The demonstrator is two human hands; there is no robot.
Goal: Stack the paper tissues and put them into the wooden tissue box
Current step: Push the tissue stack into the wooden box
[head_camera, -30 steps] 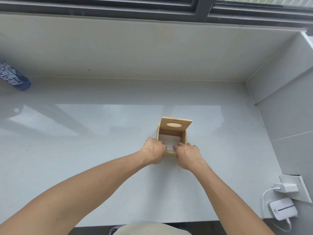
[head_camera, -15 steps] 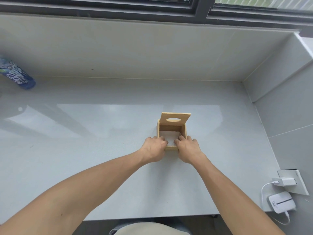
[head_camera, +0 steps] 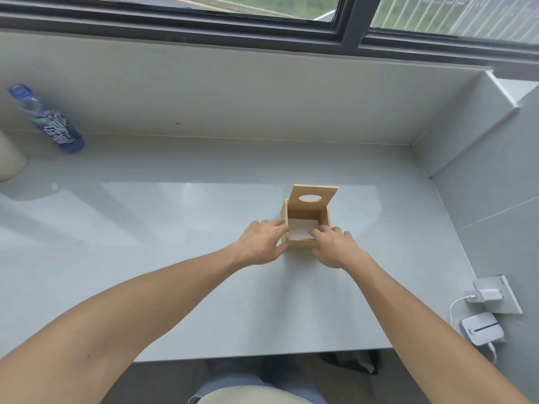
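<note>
We look down from head height at a pale grey glossy countertop (head_camera: 145, 243) set below a dark-framed window (head_camera: 350, 30). Right of centre on it stands a small square light-wood tissue box (head_camera: 300, 244), its hinged wooden lid with an oval slot (head_camera: 313, 196) tipped up and back so the box is open to us. Inside, a flat stack of white paper tissues (head_camera: 300, 228) lies at the bottom of the box. Our left hand (head_camera: 259, 243) rests against the box's left wall, fingers loosely spread and reaching over the near left corner, thumb low on the outside. Our right hand (head_camera: 335, 246) sits at the near right corner, its fingers (head_camera: 319, 232) dipping over the rim towards the tissues; we cannot tell whether they press on the paper. Neither hand is closed around anything. Far off at the left, against the back wall, a clear plastic bottle with a blue label and blue cap (head_camera: 48, 119) stands, and a cream rounded object (head_camera: 8, 158) shows partly at the frame edge. At the lower right, a white charger plug (head_camera: 488, 294) sits in a wall socket plate (head_camera: 507, 304), with a small white device (head_camera: 482, 330) just below it
</note>
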